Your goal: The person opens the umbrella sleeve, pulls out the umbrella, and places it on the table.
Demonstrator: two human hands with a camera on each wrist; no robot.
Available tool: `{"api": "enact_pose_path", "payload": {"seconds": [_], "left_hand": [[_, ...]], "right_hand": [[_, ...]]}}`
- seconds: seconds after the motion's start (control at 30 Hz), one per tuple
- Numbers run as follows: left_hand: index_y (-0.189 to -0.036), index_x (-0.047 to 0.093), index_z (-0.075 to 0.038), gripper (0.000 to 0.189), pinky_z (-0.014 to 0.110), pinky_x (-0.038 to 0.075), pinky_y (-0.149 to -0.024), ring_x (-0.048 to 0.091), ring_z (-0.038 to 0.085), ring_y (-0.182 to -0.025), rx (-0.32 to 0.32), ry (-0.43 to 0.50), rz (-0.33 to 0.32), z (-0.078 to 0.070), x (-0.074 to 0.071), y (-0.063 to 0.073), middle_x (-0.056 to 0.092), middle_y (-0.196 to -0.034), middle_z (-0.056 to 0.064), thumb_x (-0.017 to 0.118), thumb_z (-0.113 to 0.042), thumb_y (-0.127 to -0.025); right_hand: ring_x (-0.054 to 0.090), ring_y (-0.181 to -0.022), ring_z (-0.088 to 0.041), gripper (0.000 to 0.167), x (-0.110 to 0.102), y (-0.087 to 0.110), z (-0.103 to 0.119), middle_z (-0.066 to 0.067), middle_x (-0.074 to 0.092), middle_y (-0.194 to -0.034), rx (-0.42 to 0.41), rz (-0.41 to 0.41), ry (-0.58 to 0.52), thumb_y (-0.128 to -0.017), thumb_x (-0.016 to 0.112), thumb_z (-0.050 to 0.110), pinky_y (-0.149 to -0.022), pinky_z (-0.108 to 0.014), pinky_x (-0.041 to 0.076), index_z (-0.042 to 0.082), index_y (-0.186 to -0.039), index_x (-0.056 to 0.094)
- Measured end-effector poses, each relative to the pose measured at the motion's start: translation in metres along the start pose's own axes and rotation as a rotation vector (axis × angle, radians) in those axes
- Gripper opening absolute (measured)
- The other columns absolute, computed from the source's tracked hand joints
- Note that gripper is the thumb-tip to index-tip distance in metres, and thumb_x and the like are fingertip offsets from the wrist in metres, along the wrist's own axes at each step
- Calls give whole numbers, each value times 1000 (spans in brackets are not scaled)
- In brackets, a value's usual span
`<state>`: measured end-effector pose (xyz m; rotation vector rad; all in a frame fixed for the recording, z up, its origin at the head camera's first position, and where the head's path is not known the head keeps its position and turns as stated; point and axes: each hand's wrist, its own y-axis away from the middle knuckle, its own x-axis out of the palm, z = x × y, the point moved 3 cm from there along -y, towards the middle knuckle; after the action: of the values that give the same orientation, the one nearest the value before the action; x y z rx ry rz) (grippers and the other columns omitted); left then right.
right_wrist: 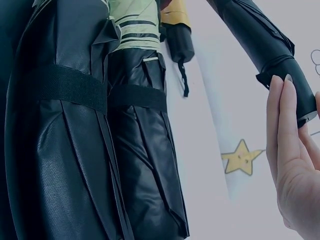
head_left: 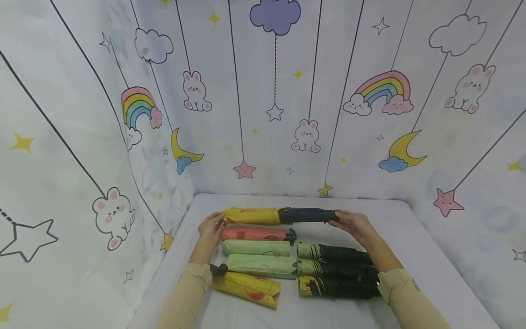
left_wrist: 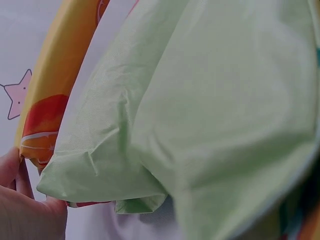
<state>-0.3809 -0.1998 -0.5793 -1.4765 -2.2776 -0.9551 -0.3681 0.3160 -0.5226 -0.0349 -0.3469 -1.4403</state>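
Both hands hold a folded umbrella [head_left: 306, 214] level at the back of the table, its left half yellow with orange prints and its right half black. My left hand [head_left: 210, 226] pinches the yellow end, where a fruit slice print shows in the left wrist view. At the other end, the fingers of my right hand [head_left: 354, 224] lie along the black handle, gripping it; a strap crosses the umbrella there in the right wrist view. Just in front of it lies a red folded umbrella [head_left: 252, 234] with a black tip at its right.
Nearer on the white table [head_left: 287, 315] lie two light green rolls [head_left: 255, 248] and a tilted yellow roll [head_left: 246, 289]. To their right, several black folded umbrellas [head_left: 341, 288] with green or yellow ends sit side by side. Printed fabric walls [head_left: 267, 151] stand behind and at both sides.
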Motion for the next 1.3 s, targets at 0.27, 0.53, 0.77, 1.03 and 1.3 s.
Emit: {"api": "enact_pose_path", "payload": {"seconds": [0.27,0.53,0.77,1.03,1.3], "left_hand": [[-120,66,-2,32,41,52,-109,70,21,-100,-8,32,7,1,-1,0,72,-103,3,78,4,-91],[-108,71,-7,21,39,54,-106,70,19,-97,-15,34,-3,0,-3,0,74,-100,1,76,4,-92],[-104,71,-8,19,40,52,-109,70,21,-102,-14,44,-1,0,-4,1,73,-101,3,77,5,-91],[-132,60,1,41,37,53,-107,67,22,-108,-9,25,5,0,-2,1,68,-110,5,75,4,-94],[-125,63,2,34,41,52,-110,69,23,-103,-40,63,12,-6,-1,4,72,-106,7,74,6,-93]], "right_hand": [[75,-106,-27,65,-1,2,0,-6,73,-112,-5,3,20,-102,69,9,-103,-43,55,-16,-152,36],[75,-104,-26,63,-5,3,1,-5,73,-113,-9,-10,22,-102,68,9,-103,-43,55,-16,-152,37],[75,-104,-27,46,-8,4,0,-6,74,-113,-2,-5,2,-101,69,7,-103,-44,55,-10,-141,54],[75,-107,-26,66,-13,6,2,-4,72,-115,-15,22,1,-103,67,9,-104,-42,54,-15,-154,33],[74,-109,-26,64,-19,8,1,-3,71,-116,-10,-2,30,-103,68,12,-105,-43,54,-13,-153,37]]}}
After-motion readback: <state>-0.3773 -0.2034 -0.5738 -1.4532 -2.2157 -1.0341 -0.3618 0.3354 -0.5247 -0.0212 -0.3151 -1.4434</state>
